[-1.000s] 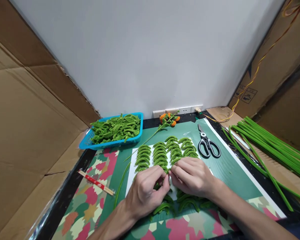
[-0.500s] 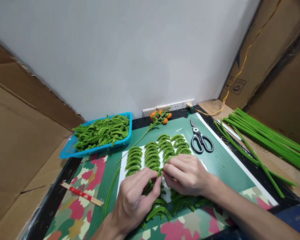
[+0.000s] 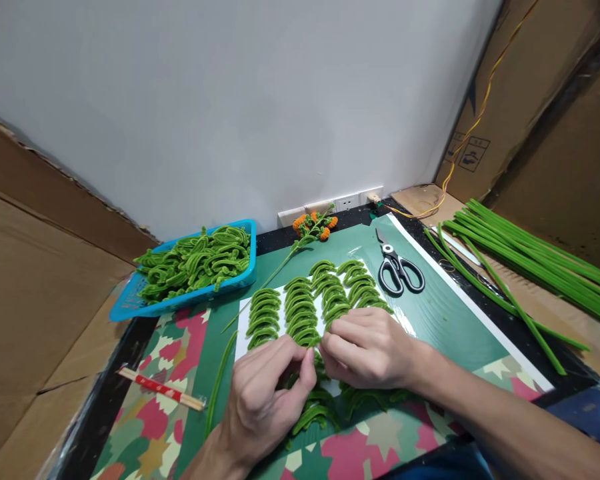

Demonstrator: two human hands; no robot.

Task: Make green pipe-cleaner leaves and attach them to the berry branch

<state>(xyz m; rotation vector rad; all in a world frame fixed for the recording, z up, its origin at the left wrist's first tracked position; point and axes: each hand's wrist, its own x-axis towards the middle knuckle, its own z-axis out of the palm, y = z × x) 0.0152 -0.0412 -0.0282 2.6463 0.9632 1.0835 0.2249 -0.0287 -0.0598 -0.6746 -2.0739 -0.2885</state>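
Observation:
My left hand (image 3: 270, 383) and my right hand (image 3: 367, 350) meet over a white sheet (image 3: 243, 325). Both are closed, thumb against fingers, pinching a short green pipe cleaner (image 3: 317, 341) whose ends are mostly hidden by the fingertips. Around and beneath them, curved green pipe cleaner pieces (image 3: 264, 313) lie in overlapping columns on the sheet. More such pieces (image 3: 316, 408) show below my hands, partly covered by them. A long green pipe cleaner (image 3: 220, 383) lies bent just left of my left hand.
Black-handled scissors (image 3: 399, 267) lie behind my right hand. A blue basket (image 3: 253, 257) heaped with green pieces stands at back left, near an orange-flowered stem (image 3: 307, 233). Wrapped chopsticks (image 3: 163, 389) lie at left. Long green pipe cleaners (image 3: 535, 257) are bundled at right. Cardboard flanks the table.
The view has shifted slightly. My fingertips have drawn closer together around the pipe cleaner, and less of it shows between them. The surrounding pieces stay in place.

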